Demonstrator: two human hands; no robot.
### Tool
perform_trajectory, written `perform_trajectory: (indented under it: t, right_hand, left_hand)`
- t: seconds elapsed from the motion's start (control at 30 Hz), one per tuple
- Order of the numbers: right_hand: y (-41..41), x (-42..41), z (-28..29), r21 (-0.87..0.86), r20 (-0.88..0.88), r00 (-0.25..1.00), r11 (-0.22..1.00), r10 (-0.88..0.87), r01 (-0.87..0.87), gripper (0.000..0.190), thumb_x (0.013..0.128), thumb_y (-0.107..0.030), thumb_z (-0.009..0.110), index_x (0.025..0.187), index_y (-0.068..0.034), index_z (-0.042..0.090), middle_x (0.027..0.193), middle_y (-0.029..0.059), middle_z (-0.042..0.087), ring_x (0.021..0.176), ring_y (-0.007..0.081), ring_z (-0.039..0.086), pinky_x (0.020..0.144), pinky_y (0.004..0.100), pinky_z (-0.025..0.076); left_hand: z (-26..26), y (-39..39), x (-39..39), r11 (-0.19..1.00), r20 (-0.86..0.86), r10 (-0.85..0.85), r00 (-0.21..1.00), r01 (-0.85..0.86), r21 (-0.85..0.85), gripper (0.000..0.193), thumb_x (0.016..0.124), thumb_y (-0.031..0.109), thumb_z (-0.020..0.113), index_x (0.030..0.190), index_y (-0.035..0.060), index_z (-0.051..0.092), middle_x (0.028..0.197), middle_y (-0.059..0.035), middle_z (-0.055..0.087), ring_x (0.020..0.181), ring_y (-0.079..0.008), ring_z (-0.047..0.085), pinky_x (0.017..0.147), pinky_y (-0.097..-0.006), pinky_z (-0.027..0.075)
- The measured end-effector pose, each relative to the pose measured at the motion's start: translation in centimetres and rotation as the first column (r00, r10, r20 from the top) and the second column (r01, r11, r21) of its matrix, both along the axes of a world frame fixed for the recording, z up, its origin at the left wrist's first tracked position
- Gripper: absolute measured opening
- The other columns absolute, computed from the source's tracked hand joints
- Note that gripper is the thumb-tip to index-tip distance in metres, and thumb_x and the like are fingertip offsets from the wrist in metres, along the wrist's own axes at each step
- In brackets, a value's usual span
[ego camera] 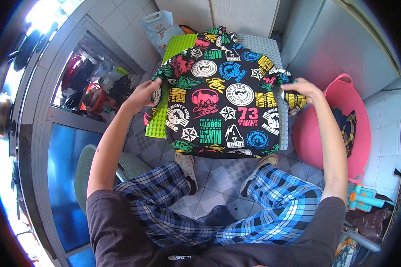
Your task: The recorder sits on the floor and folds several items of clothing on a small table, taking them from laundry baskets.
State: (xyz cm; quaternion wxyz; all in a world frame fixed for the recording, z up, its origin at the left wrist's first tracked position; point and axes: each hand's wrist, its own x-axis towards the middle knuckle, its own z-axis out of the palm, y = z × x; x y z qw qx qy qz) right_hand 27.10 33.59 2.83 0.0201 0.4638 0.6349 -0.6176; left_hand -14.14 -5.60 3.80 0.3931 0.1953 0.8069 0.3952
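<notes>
A black garment (220, 96) with colourful cartoon and lettering prints lies spread over a low table topped with green (158, 123) and grey (264, 45) studded panels. Its hood or collar end points away from me and its hem hangs at the near edge. At the garment's left side, my left hand (142, 94) pinches the left sleeve. My right hand (302, 90) grips the bunched right sleeve, just off the table's right edge. The fingertips of both hands are partly hidden by cloth.
A large pink tub (310, 133) holding dark clothes stands at the right, beside a grey refrigerator (337, 43). A light blue bag (160, 28) is behind the table at left. A green chair (133, 167) stands at my left, near a glazed metal-framed cabinet (103, 123).
</notes>
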Motion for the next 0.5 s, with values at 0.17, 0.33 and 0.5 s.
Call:
perform_trajectory:
  t: [0.17, 0.33, 0.5]
  right_hand:
    - [2.6, 5.1, -3.6, -0.296, 0.08, 0.957, 0.923, 0.28, -0.245, 0.047, 0.081, -0.007, 0.087, 0.121, 0.008, 0.066, 0.114, 0.0159, 0.075, 0.094, 0.025, 0.076, 0.083, 0.0412, 0.062]
    - [2.2, 7.7, -4.1, -0.233, 0.251, 0.861, 0.891, 0.442, -0.389, 0.049, 0.075, -0.005, 0.089, 0.12, 0.005, 0.07, 0.119, 0.0152, 0.075, 0.11, 0.026, 0.071, 0.098, 0.0393, 0.053]
    - [3.9, 8.9, -5.7, -0.162, 0.314, 0.842, 0.899, 0.439, -0.408, 0.046, 0.079, -0.003, 0.084, 0.122, 0.002, 0.07, 0.119, 0.0137, 0.075, 0.108, 0.0256, 0.071, 0.095, 0.0418, 0.055]
  left_hand:
    - [-6.1, -4.3, -5.7, 0.991, 0.156, 0.113, 0.981, -0.101, -0.082, 0.065, 0.102, 0.063, 0.051, 0.136, 0.0086, 0.061, 0.122, 0.0008, 0.066, 0.094, -0.0141, 0.062, 0.078, -0.029, 0.052]
    - [-6.4, -5.9, -3.1, 0.995, 0.212, 0.016, 0.977, 0.006, -0.103, 0.036, 0.102, 0.035, 0.062, 0.125, 0.0089, 0.071, 0.103, 0.0038, 0.071, 0.091, -0.0079, 0.064, 0.074, -0.0275, 0.05]
    - [-3.6, -5.8, -4.8, 0.985, -0.182, -0.139, 0.973, 0.117, -0.13, 0.026, 0.093, 0.029, 0.074, 0.099, 0.0046, 0.079, 0.086, 0.002, 0.07, 0.078, -0.0067, 0.061, 0.07, -0.0283, 0.048]
